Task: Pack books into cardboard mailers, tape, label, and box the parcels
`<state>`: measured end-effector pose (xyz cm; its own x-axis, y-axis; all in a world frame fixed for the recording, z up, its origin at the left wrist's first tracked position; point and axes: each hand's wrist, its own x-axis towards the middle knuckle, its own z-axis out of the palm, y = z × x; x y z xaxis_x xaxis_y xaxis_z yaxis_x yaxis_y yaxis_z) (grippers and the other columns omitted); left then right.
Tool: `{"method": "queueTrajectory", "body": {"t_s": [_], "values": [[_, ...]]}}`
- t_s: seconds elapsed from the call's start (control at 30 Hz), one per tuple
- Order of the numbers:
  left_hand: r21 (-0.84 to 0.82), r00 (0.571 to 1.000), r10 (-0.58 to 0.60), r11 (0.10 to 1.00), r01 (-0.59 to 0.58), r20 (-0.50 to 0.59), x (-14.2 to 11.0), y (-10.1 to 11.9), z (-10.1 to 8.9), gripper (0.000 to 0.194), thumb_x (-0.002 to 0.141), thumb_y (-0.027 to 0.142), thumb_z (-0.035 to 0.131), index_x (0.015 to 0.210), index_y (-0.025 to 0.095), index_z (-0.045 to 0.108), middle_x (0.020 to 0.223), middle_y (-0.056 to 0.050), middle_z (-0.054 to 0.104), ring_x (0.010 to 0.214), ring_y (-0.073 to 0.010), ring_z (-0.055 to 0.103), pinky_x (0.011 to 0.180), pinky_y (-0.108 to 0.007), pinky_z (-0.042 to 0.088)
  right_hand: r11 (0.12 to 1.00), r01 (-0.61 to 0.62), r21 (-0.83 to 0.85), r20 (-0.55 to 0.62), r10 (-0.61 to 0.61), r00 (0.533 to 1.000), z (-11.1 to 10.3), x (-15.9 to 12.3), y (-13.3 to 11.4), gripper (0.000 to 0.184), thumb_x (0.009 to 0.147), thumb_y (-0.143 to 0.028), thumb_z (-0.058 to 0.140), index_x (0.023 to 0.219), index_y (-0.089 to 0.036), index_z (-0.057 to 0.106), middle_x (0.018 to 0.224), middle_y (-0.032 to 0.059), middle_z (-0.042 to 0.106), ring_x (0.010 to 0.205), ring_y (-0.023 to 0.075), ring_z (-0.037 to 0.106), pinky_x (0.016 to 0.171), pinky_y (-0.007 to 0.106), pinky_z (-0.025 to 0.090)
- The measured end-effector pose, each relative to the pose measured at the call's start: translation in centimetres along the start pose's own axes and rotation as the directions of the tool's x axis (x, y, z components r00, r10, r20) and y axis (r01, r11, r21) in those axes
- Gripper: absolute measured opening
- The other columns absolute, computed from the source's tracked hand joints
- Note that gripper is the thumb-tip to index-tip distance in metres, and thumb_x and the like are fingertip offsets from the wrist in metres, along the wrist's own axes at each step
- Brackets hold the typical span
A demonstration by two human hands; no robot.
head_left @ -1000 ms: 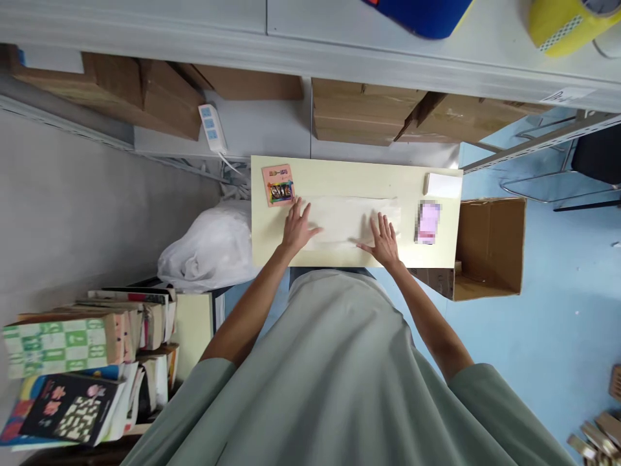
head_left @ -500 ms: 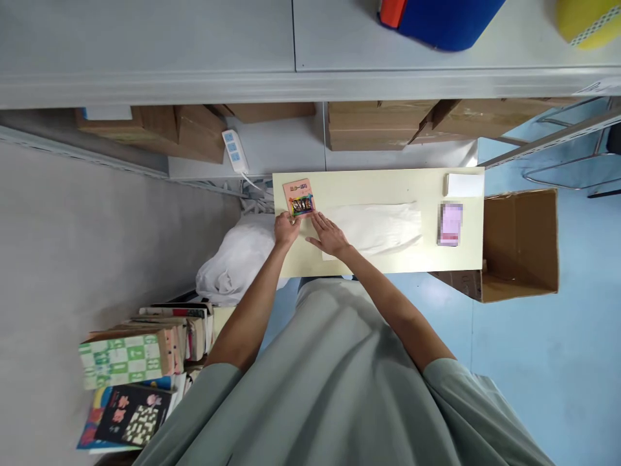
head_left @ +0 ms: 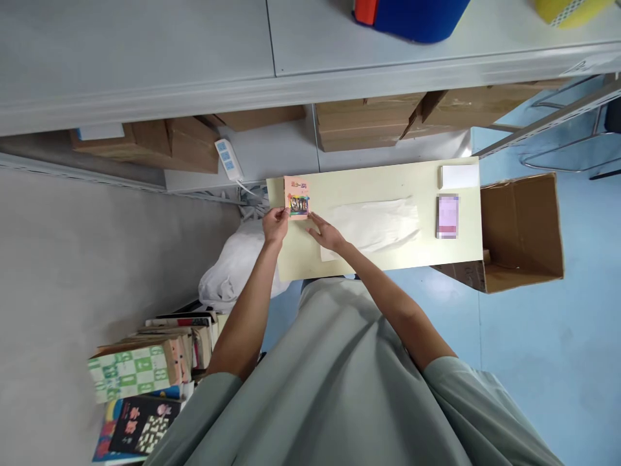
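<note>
A small pink book with a colourful picture on its cover is at the left end of the cream table. My left hand grips its lower left edge, thumb on the cover and fingers curled around the side. At the lower right corner of the book, my right hand has its fingers stretched out, their tips touching or very near the edge. A flat white plastic bag or sheet lies beside and partly under my right hand.
A purple phone-like item and a white box lie on the table's right end. Beyond it stands an open cardboard box. Shelves with cartons and a power strip run behind. Books are stacked lower left, near a white bag.
The book has turned from slightly tilted to nearly straight. My left hand has shifted a little left and closed on its edge. The view has also tilted slightly.
</note>
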<state>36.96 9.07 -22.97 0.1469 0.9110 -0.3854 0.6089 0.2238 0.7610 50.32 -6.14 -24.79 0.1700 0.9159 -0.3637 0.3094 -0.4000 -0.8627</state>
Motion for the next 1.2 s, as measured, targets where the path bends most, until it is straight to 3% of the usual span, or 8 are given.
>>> {"method": "queueTrajectory", "body": {"t_s": [0.17, 0.3, 0.43, 0.57, 0.7, 0.87, 1.1, 1.2], "values": [[-0.175, 0.993, 0.064, 0.983, -0.046, 0.099, -3.8, 1.8, 0.9, 0.045, 0.082, 0.060, 0.083, 0.097, 0.018, 0.076, 0.089, -0.005, 0.078, 0.084, -0.0190, 0.069, 0.076, -0.028, 0.054, 0.939, 0.013, 0.344, -0.251, 0.078, 0.965, -3.0, -1.9, 1.6, 0.074, 0.103, -0.075, 0.055, 0.152, -0.020, 0.060, 0.135, 0.0158, 0.080, 0.124, 0.0313, 0.078, 0.105, 0.045, 0.064], [-0.220, 0.969, 0.093, 0.975, -0.041, 0.231, -8.1, 2.6, 4.6, 0.051, 0.079, 0.067, 0.085, 0.094, 0.020, 0.075, 0.090, -0.006, 0.077, 0.084, -0.0191, 0.069, 0.077, -0.029, 0.054, 0.923, 0.015, 0.384, -0.362, 0.136, 0.922, -7.3, -6.2, 4.8, 0.065, 0.096, -0.080, 0.060, 0.125, -0.023, 0.068, 0.102, 0.0091, 0.084, 0.090, 0.0257, 0.080, 0.090, 0.042, 0.066], [-0.131, 0.914, 0.117, 0.989, -0.071, 0.389, -12.3, 3.3, 10.2, 0.035, 0.085, 0.054, 0.083, 0.089, 0.021, 0.071, 0.091, -0.006, 0.078, 0.087, -0.0203, 0.072, 0.087, -0.032, 0.058, 0.937, -0.068, 0.342, -0.395, 0.209, 0.895, -11.7, -12.3, 8.3, 0.061, 0.095, -0.075, 0.063, 0.124, -0.022, 0.070, 0.102, 0.0101, 0.085, 0.096, 0.0273, 0.081, 0.094, 0.043, 0.066], [0.054, 0.849, 0.083, 0.990, -0.130, 0.522, -15.6, 4.0, 15.4, 0.017, 0.091, 0.037, 0.076, 0.089, 0.022, 0.069, 0.100, -0.005, 0.081, 0.095, -0.0205, 0.074, 0.093, -0.031, 0.058, 0.941, -0.197, 0.276, -0.482, 0.313, 0.818, -14.7, -17.1, 10.9, 0.055, 0.102, -0.068, 0.056, 0.125, -0.021, 0.071, 0.109, 0.0130, 0.085, 0.102, 0.0273, 0.081, 0.098, 0.044, 0.065], [0.172, 0.849, 0.046, 0.972, -0.160, 0.527, -17.4, 4.2, 18.8, 0.010, 0.093, 0.032, 0.075, 0.092, 0.022, 0.074, 0.102, -0.005, 0.083, 0.097, -0.0226, 0.076, 0.092, -0.032, 0.058, 0.924, -0.291, 0.246, -0.525, 0.380, 0.761, -15.7, -18.9, 12.5, 0.046, 0.107, -0.060, 0.054, 0.122, -0.021, 0.071, 0.112, 0.0135, 0.086, 0.098, 0.0270, 0.082, 0.096, 0.044, 0.066], [0.328, 0.890, -0.072, 0.940, -0.090, 0.451, -17.5, 3.4, 20.4, 0.007, 0.092, 0.029, 0.077, 0.091, 0.022, 0.080, 0.097, -0.007, 0.084, 0.098, -0.0274, 0.078, 0.091, -0.035, 0.057, 0.907, -0.374, 0.197, -0.485, 0.421, 0.767, -15.2, -19.0, 13.4, 0.038, 0.107, -0.056, 0.058, 0.114, -0.022, 0.072, 0.110, 0.0136, 0.086, 0.103, 0.0296, 0.082, 0.097, 0.043, 0.064], [0.362, 0.866, -0.107, 0.928, -0.090, 0.488, -16.1, 2.1, 20.1, 0.011, 0.085, 0.032, 0.081, 0.089, 0.022, 0.083, 0.097, -0.007, 0.085, 0.097, -0.0278, 0.078, 0.089, -0.034, 0.057, 0.921, -0.380, 0.088, -0.436, 0.379, 0.816, -15.2, -18.8, 14.2, 0.027, 0.107, -0.046, 0.059, 0.110, -0.022, 0.071, 0.107, 0.0125, 0.084, 0.097, 0.0296, 0.079, 0.093, 0.042, 0.062], [0.353, 0.859, -0.100, 0.931, -0.098, 0.503, -15.9, 1.9, 20.0, 0.011, 0.082, 0.032, 0.081, 0.087, 0.023, 0.083, 0.095, -0.006, 0.085, 0.096, -0.0271, 0.078, 0.089, -0.034, 0.058, 0.908, -0.417, 0.036, -0.526, 0.372, 0.765, -15.6, -19.2, 14.4, 0.026, 0.107, -0.042, 0.056, 0.113, -0.021, 0.070, 0.113, 0.0152, 0.080, 0.104, 0.0311, 0.076, 0.098, 0.046, 0.061]]}}
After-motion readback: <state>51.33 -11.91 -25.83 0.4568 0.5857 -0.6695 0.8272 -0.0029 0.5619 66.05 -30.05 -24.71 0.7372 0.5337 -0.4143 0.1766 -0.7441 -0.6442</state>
